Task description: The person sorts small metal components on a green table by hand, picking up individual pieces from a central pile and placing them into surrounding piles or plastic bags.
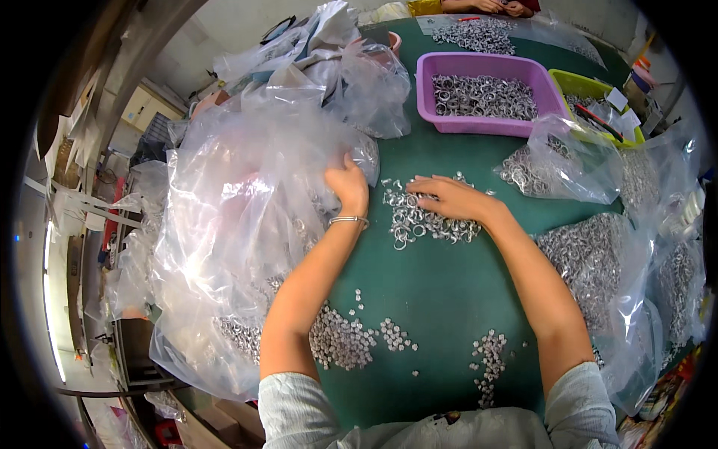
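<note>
My left hand (347,184) is at the right edge of a large clear plastic bag (224,217). Its thumb points up and its fingers curl against the plastic, partly hidden by it. Through the film, small metal pieces show inside the bag. Palm down, my right hand (449,199) lies with fingers stretched over a loose pile of small silver metal rings (430,224) in the middle of the green table. Closer to me are a heap of small grey metal pieces (340,340) on the left and a smaller cluster (490,355) on the right.
A purple basin (490,129) of metal rings stands at the back, beside a lime-green tray (583,86). Clear bags of metal parts (583,251) line the right side. Across the table, another person's hands (499,7) are near a further pile of metal pieces (475,36).
</note>
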`<state>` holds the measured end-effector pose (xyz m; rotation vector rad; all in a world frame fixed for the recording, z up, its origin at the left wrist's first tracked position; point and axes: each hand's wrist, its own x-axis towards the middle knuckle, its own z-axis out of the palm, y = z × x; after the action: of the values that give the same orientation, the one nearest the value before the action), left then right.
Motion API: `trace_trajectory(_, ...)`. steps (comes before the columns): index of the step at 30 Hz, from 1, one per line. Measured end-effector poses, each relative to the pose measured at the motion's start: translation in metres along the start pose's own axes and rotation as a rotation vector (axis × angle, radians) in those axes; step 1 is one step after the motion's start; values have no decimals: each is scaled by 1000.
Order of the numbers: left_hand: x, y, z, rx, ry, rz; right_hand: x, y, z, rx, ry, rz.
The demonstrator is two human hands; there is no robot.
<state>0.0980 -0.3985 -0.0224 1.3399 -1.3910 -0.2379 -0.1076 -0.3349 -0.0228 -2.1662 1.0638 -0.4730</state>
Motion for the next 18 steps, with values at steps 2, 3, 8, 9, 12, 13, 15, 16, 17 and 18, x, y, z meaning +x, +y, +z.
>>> trace_trajectory(2,-24,20,-3,-109,-15,-254,-22,-6,3,99,-11,-2)
trace_trajectory(3,-39,30,-8,-156,-9,-374,-27,-18,-2,194,-53,29)
trace_trajectory(8,-110,42,-17,95,-369,37,-44,10,-21,-89,558,1)
trace_trajectory(9,-107,36,-16,139,-375,105,-45,18,-15,-103,548,71)
trace_trajectory(12,-87,23,-9,229,-413,236,-48,25,-7,-329,398,181)
trace_trajectory(13,-84,23,-8,229,-442,227,-49,23,-4,-231,364,154)
trace_trajectory(15,-80,17,-8,237,-540,296,-51,11,9,-103,296,99)
trace_trajectory(16,-77,14,-8,211,-584,340,-53,5,14,-73,294,71)
trace_trajectory(17,-74,13,-6,185,-630,388,-56,1,20,-41,295,43)
trace_trajectory(18,-73,12,-7,160,-674,435,-59,-3,25,-10,295,14)
